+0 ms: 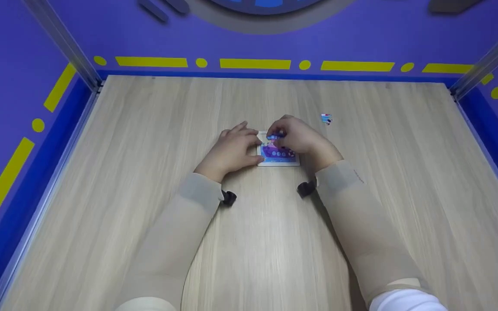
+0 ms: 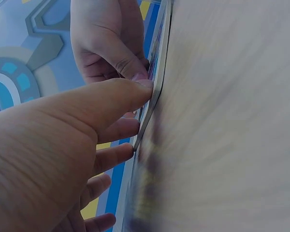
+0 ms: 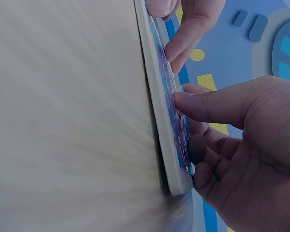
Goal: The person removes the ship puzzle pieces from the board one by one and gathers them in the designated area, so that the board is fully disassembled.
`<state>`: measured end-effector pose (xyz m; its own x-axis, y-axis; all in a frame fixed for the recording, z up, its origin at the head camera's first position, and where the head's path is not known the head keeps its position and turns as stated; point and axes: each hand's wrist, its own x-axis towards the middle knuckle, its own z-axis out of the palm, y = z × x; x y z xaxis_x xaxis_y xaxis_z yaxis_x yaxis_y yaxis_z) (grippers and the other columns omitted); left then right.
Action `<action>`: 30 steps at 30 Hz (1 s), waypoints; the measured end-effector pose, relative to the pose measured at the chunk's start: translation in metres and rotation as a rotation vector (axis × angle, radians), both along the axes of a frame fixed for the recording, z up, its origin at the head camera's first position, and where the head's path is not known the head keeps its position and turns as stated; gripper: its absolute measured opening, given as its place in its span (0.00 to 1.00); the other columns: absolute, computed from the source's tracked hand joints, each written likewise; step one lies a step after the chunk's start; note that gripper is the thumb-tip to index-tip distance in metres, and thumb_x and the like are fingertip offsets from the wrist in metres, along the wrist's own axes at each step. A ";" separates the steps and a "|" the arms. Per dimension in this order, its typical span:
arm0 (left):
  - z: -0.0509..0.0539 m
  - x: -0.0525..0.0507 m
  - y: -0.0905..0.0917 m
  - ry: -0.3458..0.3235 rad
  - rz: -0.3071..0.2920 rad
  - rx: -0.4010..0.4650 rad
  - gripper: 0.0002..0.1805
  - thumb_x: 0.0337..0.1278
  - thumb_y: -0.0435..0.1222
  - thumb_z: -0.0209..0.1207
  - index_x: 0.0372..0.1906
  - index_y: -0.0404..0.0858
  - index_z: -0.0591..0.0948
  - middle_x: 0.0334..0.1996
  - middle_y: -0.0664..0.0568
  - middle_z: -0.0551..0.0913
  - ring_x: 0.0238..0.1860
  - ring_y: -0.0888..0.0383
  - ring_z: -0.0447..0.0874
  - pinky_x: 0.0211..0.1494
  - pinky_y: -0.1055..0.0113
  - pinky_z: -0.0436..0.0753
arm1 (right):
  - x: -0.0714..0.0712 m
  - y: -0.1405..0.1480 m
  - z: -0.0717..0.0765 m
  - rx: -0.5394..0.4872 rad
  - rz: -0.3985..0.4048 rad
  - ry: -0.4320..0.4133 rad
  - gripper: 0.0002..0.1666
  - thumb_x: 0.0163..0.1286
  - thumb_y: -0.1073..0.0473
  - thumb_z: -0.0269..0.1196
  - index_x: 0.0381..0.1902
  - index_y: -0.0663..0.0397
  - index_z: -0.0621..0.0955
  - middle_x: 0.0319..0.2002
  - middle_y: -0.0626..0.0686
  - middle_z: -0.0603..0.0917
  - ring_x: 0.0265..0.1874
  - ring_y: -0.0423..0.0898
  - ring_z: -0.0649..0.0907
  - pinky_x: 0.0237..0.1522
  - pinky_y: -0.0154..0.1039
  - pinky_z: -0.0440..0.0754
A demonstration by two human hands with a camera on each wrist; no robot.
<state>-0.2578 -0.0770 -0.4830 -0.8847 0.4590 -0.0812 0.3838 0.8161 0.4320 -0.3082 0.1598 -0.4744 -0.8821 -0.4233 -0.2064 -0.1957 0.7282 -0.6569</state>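
A small white-framed jigsaw puzzle board (image 1: 280,164) lies flat on the table, its picture a purple ship on blue water. My left hand (image 1: 235,149) rests at the board's left side, fingers spread. Its thumb (image 2: 130,92) touches the near left corner. Over the upper right of the picture, my right hand (image 1: 300,136) has thumb and fingers bent together around a blue puzzle piece (image 1: 271,137), mostly hidden by the fingers. Seen from the right wrist, the right thumb (image 3: 203,104) is at the picture's surface.
One loose puzzle piece (image 1: 327,119) lies on the wooden table (image 1: 257,242) beyond the right hand. Blue-purple panels (image 1: 249,47) with yellow marks stand along the back and both sides. A black wrist camera (image 1: 306,189) sits below each hand.
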 end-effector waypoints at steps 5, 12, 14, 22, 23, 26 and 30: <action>-0.001 0.000 0.000 0.005 0.002 0.001 0.28 0.75 0.55 0.72 0.71 0.47 0.88 0.85 0.51 0.76 0.95 0.44 0.52 0.93 0.33 0.59 | 0.000 0.000 0.000 -0.001 -0.004 -0.002 0.14 0.81 0.66 0.70 0.60 0.51 0.90 0.62 0.58 0.84 0.61 0.57 0.81 0.76 0.60 0.80; -0.001 0.000 0.000 0.000 0.004 0.011 0.28 0.75 0.55 0.72 0.71 0.47 0.88 0.84 0.51 0.76 0.95 0.43 0.52 0.93 0.33 0.58 | 0.000 0.000 0.000 -0.037 -0.015 -0.016 0.13 0.81 0.66 0.69 0.59 0.51 0.89 0.58 0.57 0.85 0.58 0.55 0.81 0.71 0.57 0.81; -0.001 0.000 0.000 -0.001 0.002 0.013 0.28 0.75 0.55 0.72 0.71 0.47 0.88 0.85 0.51 0.76 0.95 0.43 0.52 0.93 0.33 0.58 | 0.000 0.000 0.000 -0.050 -0.024 -0.024 0.13 0.81 0.67 0.70 0.59 0.51 0.89 0.57 0.57 0.85 0.57 0.55 0.81 0.69 0.56 0.82; 0.001 0.001 0.000 0.002 0.001 0.009 0.28 0.74 0.54 0.72 0.70 0.47 0.88 0.84 0.51 0.77 0.95 0.43 0.53 0.92 0.33 0.59 | 0.000 0.000 0.001 -0.035 -0.051 -0.014 0.18 0.77 0.65 0.73 0.62 0.55 0.90 0.53 0.58 0.88 0.50 0.53 0.81 0.61 0.50 0.83; 0.001 0.001 0.000 0.001 0.001 0.009 0.28 0.74 0.54 0.72 0.70 0.47 0.88 0.84 0.51 0.77 0.95 0.43 0.53 0.92 0.33 0.59 | 0.000 0.000 0.001 -0.036 -0.053 -0.013 0.18 0.77 0.65 0.73 0.62 0.55 0.90 0.52 0.58 0.89 0.50 0.53 0.81 0.60 0.49 0.83; 0.000 0.001 0.000 0.002 0.003 0.011 0.28 0.74 0.55 0.72 0.70 0.47 0.88 0.84 0.51 0.77 0.95 0.44 0.53 0.92 0.33 0.59 | 0.000 0.000 0.001 -0.049 -0.055 -0.010 0.16 0.77 0.66 0.73 0.60 0.54 0.90 0.52 0.58 0.89 0.50 0.53 0.81 0.60 0.49 0.83; 0.000 0.001 0.000 0.003 0.003 0.014 0.28 0.74 0.54 0.72 0.70 0.47 0.88 0.84 0.51 0.77 0.95 0.44 0.53 0.92 0.33 0.59 | -0.001 0.001 -0.001 -0.080 -0.062 -0.012 0.15 0.77 0.66 0.73 0.58 0.53 0.90 0.52 0.58 0.88 0.51 0.53 0.81 0.61 0.49 0.82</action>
